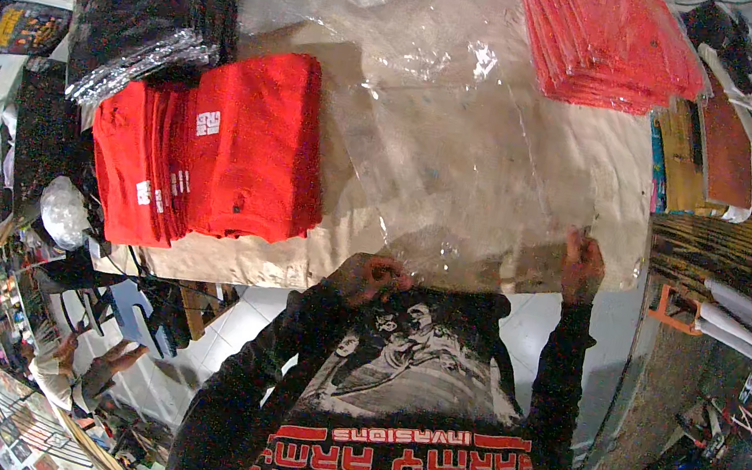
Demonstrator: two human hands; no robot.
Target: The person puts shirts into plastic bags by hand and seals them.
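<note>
A clear plastic bag lies across the tan-covered table before me. My left hand pinches its near left corner at the table's front edge. Further right, my right hand has its fingers closed on the near right part of the same plastic. To the left of the bag are folded red shirts with small white prints, some leaning in a row. Behind them stands a stack of black garments in clear plastic. At the back right lies a stack of red garments in clear bags.
The tan cover reaches the table's front edge. Boards and books sit beyond its right side. A crumpled clear plastic bundle is at the left. Another person's hands show at lower left, near a blue chair-like object.
</note>
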